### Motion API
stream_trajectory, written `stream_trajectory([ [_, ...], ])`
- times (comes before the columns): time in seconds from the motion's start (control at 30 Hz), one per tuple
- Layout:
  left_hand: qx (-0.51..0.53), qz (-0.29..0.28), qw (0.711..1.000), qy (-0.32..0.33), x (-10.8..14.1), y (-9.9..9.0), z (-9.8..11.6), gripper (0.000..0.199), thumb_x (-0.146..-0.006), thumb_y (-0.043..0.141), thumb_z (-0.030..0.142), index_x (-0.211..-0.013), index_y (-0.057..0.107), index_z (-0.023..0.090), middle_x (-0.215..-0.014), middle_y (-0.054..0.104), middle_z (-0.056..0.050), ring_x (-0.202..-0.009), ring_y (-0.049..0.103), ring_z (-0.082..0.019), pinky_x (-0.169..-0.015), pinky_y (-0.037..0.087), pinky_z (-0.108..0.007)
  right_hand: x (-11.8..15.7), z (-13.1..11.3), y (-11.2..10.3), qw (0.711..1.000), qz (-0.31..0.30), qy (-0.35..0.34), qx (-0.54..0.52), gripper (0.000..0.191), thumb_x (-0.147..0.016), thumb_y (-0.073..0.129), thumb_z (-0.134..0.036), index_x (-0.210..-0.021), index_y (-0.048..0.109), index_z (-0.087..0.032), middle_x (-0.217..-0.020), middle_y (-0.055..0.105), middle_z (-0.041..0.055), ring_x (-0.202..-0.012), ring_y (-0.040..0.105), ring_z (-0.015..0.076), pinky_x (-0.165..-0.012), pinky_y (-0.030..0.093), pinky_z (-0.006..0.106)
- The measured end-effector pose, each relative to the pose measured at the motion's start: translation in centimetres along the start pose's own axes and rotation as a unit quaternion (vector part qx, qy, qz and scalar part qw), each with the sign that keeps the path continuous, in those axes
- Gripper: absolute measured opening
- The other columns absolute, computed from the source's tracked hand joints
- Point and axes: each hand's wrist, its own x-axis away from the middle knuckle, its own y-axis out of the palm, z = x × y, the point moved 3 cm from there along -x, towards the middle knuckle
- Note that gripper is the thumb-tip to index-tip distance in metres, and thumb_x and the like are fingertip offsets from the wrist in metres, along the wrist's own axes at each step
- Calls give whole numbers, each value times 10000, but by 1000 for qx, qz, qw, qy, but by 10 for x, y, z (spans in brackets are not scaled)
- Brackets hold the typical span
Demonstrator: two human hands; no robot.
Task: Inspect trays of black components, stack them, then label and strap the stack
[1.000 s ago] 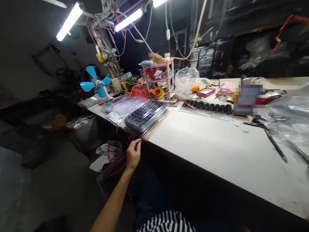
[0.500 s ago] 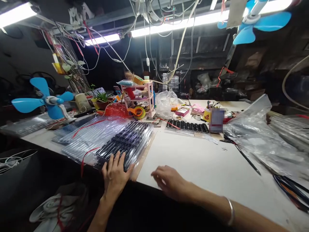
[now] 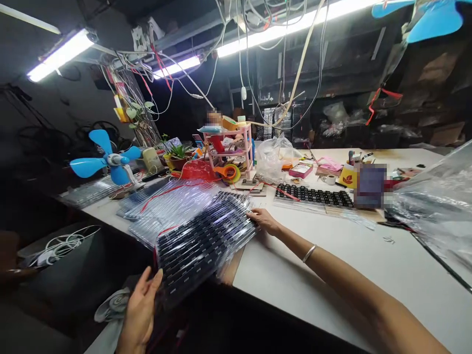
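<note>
A flat clear tray with rows of black pieces [image 3: 206, 241] is tilted up over the front left edge of the white table [image 3: 295, 246]. My right hand [image 3: 263, 220] pinches its right rim. My left hand [image 3: 142, 300] is at its near left corner, thumb against or beside the edge and fingers partly behind it, so its hold is unclear. Under and behind the tray lie stacked clear ribbed sheets [image 3: 173, 201] with a red ribbon [image 3: 155, 196] across them.
Behind stand a pink shelf [image 3: 236, 152] with tape rolls, a potted plant [image 3: 179, 152] and a blue fan [image 3: 114, 160]. A tray of black parts [image 3: 313, 195] and a yellow cup [image 3: 347, 175] sit farther right. Clear plastic sheeting [image 3: 435, 201] covers the right side.
The tray's near end has lifted and come forward off the stack. My right hand has moved up and forward to its right rim; my left hand has shifted left to its corner. The view has turned left.
</note>
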Motion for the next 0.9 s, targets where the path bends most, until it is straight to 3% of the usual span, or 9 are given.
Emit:
stream_trajectory([
  [0.1,147,-86,974,-153,9,14,7,370,-602,718,384,-913,670,190,-919,705,-56,-919,651,-285,-751,566,-397,40,12,-14,996,-63,42,-47,396,-742,642,-501,-875,587,-132,-635,533,-28,-482,435,65,-402,345,194],
  [0.17,158,-133,963,-172,21,24,23,374,-559,751,347,-888,679,186,-907,713,-47,-879,659,-285,-703,574,-381,81,24,-35,990,-84,84,-70,411,-671,710,-487,-850,575,-142,-593,521,-41,-450,433,66,-391,367,197],
  [0.33,84,-282,945,-142,63,71,63,474,-521,772,398,-942,686,199,-794,710,-21,-708,654,-225,-571,537,-299,204,54,-90,975,-35,183,-123,473,-707,667,-523,-1005,497,-198,-557,496,-76,-372,424,73,-379,417,224],
  [0.43,-17,-399,915,-59,83,122,69,442,-657,646,507,-960,680,186,-660,661,-11,-529,589,-167,-510,488,-286,262,67,-119,969,94,221,-55,608,-764,564,-576,-1239,423,-223,-656,599,-27,-372,463,98,-380,397,243],
  [0.5,-98,-446,889,41,88,156,67,469,-749,506,564,-953,680,179,-635,640,-21,-493,561,-164,-499,465,-293,289,73,-134,957,180,209,88,641,-798,476,-593,-1300,424,-198,-694,647,14,-445,540,153,-459,439,292],
  [0.6,-162,-443,870,143,88,193,62,398,-743,526,541,-878,698,209,-720,667,-48,-648,606,-209,-618,468,-312,315,81,-141,890,250,205,321,614,-826,384,-585,-1229,548,-152,-652,658,56,-642,631,271,-630,468,385],
  [0.67,-189,-422,868,179,87,204,59,297,-701,606,488,-825,704,237,-740,669,-51,-746,607,-239,-720,451,-334,326,88,-138,851,270,224,390,612,-844,344,-593,-1226,562,-167,-639,651,60,-666,636,302,-631,461,413],
  [0.77,-225,-378,869,227,89,211,58,264,-717,605,448,-854,703,245,-727,638,-53,-788,582,-257,-819,414,-386,334,90,-132,845,336,147,389,632,-862,305,-622,-1242,542,-177,-782,662,80,-739,635,277,-646,483,407],
  [0.9,-219,-321,885,258,100,217,51,374,-779,521,439,-1009,676,188,-922,609,-92,-949,536,-267,-943,359,-438,331,88,-127,843,394,12,367,569,-889,335,-567,-1282,493,-187,-1194,585,121,-1098,544,291,-895,447,492],
])
